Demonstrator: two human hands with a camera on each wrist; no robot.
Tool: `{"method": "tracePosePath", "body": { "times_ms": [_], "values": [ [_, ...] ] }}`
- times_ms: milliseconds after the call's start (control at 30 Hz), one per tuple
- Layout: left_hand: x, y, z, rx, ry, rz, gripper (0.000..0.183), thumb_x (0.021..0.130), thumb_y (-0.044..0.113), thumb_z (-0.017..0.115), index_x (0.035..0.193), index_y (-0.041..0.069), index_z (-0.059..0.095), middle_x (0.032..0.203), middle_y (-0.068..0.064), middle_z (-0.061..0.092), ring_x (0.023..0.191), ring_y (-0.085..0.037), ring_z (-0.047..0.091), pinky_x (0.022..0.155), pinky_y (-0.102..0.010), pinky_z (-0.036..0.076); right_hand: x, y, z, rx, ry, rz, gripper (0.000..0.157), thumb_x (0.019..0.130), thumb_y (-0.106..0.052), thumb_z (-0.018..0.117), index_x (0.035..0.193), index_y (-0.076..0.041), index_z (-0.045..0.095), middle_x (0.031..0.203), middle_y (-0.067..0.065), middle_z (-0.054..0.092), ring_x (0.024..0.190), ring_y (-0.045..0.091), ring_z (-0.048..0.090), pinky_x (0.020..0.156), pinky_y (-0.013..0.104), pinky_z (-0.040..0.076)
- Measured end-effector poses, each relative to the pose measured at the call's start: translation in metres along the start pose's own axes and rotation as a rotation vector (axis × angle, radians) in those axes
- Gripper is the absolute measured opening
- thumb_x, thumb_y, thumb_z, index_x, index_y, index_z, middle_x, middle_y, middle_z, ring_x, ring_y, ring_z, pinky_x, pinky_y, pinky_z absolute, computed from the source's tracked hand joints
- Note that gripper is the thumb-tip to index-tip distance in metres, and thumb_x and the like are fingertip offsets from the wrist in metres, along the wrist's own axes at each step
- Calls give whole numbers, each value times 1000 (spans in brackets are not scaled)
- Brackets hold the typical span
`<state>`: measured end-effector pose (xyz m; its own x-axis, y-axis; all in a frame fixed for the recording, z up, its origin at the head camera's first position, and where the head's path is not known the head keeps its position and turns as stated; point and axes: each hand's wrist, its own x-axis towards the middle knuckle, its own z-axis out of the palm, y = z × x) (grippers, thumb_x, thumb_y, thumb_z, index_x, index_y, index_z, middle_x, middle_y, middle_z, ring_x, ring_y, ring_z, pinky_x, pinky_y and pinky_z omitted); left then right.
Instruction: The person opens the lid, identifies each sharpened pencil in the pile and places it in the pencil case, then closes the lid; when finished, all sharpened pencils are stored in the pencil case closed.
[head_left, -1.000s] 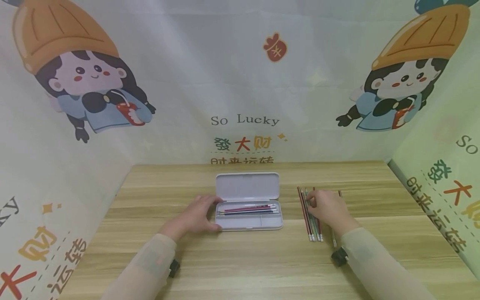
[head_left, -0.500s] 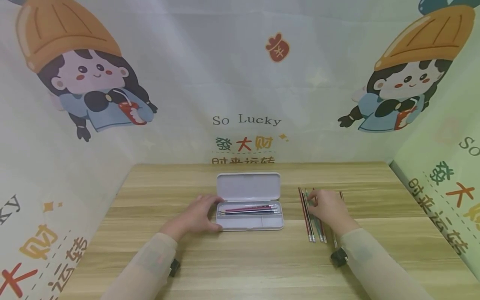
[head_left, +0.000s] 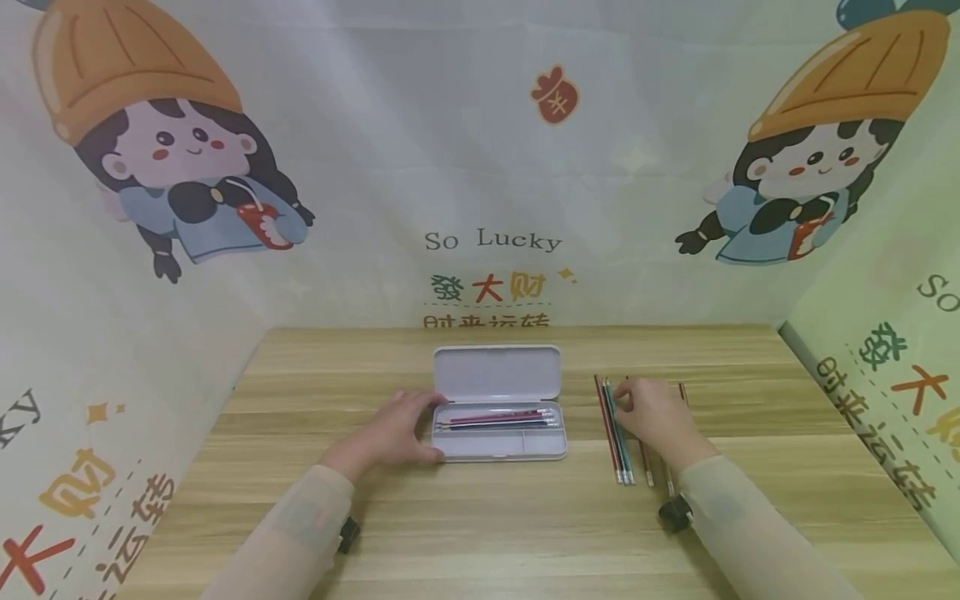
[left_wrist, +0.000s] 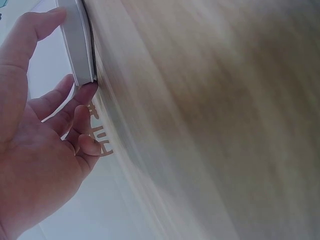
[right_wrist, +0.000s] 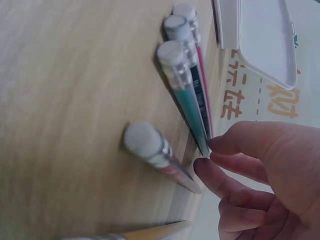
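Observation:
My left hand (head_left: 393, 429) grips the left end of an open white pencil case (head_left: 486, 455). In the left wrist view the thumb presses one edge of the case (left_wrist: 80, 45), and the fingers curl at its other corner. Several pencils (head_left: 495, 421) lie in the case's back compartment. To the right, my right hand (head_left: 652, 412) is low over the table with thumb and index finger pinching a green pencil (right_wrist: 187, 102). Close beside that pencil lie a black pencil (right_wrist: 197, 82) and a red pencil (head_left: 606, 425), all with their eraser ends toward me.
Another pencil (right_wrist: 167, 167) lies apart, just right of the green one. A further pencil (head_left: 670, 477) is partly under my right hand and wrist. The case's raised lid (head_left: 497, 373) stands at the back. A printed cloth (head_left: 360, 167) rises behind the wooden table (head_left: 480, 533).
The green pencil has shifted left with my right hand's fingers, from near the pencil on its right to against the black and red ones. My left hand stays on the case.

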<state>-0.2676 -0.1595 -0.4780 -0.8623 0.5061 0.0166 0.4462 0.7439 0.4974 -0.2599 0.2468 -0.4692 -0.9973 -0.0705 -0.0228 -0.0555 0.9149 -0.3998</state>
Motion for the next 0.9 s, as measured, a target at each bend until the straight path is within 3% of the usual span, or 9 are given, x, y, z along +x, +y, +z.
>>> {"method": "tracePosePath", "body": {
  "times_ms": [567, 900],
  "values": [
    [0, -1, -1, 18, 10, 10, 83, 70, 28, 92, 141, 6, 55, 142, -14, 60, 126, -33, 51, 114, -52, 44, 4, -3, 4, -30, 3, 5, 34, 88, -14, 75, 119, -2, 70, 73, 1, 67, 60, 15, 57, 50, 27, 45],
    [0, -1, 0, 19, 5, 15, 84, 71, 29, 91, 142, 7, 55, 142, -14, 60, 127, -33, 51, 115, -52, 43, -3, -5, -6, 18, 63, -22, 33, 86, -17, 78, 116, -3, 74, 96, 12, 77, 77, 20, 69, 63, 35, 57]
  ]
}}
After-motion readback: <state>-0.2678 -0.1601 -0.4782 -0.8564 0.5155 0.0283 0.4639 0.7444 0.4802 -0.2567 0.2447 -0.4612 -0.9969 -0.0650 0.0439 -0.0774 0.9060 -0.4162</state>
